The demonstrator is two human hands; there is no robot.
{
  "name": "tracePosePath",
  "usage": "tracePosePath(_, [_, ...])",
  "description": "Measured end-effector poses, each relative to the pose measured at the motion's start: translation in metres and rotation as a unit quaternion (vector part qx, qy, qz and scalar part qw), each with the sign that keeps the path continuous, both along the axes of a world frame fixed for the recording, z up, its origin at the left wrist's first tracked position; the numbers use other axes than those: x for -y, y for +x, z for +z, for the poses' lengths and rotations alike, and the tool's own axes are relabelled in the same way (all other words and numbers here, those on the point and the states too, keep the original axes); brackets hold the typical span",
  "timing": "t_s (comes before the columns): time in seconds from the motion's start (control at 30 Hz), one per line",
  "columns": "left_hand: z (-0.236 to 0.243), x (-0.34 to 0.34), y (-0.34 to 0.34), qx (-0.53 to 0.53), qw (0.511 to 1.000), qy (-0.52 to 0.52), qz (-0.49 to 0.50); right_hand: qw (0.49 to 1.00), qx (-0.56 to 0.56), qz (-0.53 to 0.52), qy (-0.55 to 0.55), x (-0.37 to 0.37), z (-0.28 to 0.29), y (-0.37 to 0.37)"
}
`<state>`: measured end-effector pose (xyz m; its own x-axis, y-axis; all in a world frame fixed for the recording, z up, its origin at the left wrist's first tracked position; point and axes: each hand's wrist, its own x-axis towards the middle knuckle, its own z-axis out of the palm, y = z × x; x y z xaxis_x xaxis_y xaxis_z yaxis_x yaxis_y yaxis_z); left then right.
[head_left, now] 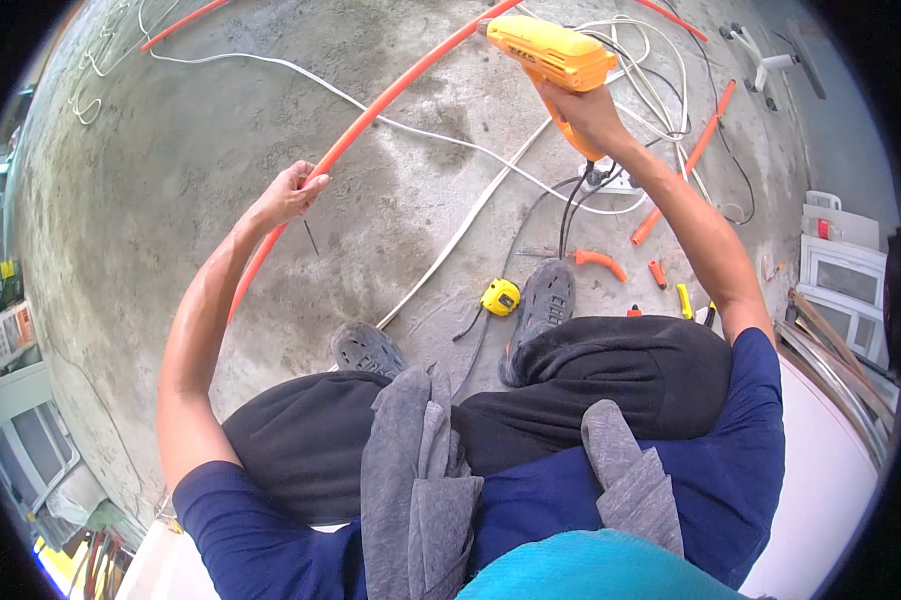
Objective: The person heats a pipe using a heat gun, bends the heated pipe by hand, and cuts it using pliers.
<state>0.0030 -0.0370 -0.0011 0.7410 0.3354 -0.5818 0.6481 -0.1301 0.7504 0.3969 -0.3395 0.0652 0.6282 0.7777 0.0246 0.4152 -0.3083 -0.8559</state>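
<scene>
My left hand (292, 192) grips a long orange tube (360, 127) that slants up from lower left to the top center. My right hand (585, 115) is closed round the handle of a yellow-and-orange heat gun (550, 50), whose nozzle is at the tube's upper stretch; whether they touch I cannot tell. The gun's cable drops toward a white power strip (610, 182) below my right hand. Between my feet lies a yellow tape measure (500, 296). A curved orange-handled tool (598, 264) and small orange and yellow pieces (684, 300) lie to its right.
White and dark cables (450, 240) cross the concrete floor (150, 250). More orange tubing (710, 130) lies at the right and top. A metal-legged object (760, 65) is upper right. White frames (838, 300) and long bent lengths (835, 385) line the right edge; clutter (15, 400) lines the left.
</scene>
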Motion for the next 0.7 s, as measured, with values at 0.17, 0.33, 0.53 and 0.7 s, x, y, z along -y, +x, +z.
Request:
tracePosePath(0.17, [-0.016,-0.008,-0.007,0.019,0.998,-0.052,0.016,1.0,0.013,-0.017,0.005,-0.006,0.001,0.01])
tracePosePath(0.33, [-0.016,-0.005,-0.001,0.026,0.999,-0.036,0.003,1.0,0.006,0.017,-0.008,0.001,-0.002,0.002])
tracePosePath(0.53, [-0.009,-0.002,0.002,0.014,1.0,0.003,-0.023,0.995,-0.019,0.066,-0.068,0.002,-0.007,-0.022])
tracePosePath(0.7, [-0.004,0.001,0.007,0.014,1.0,0.006,-0.022,0.991,-0.011,0.084,-0.102,-0.003,-0.011,-0.04])
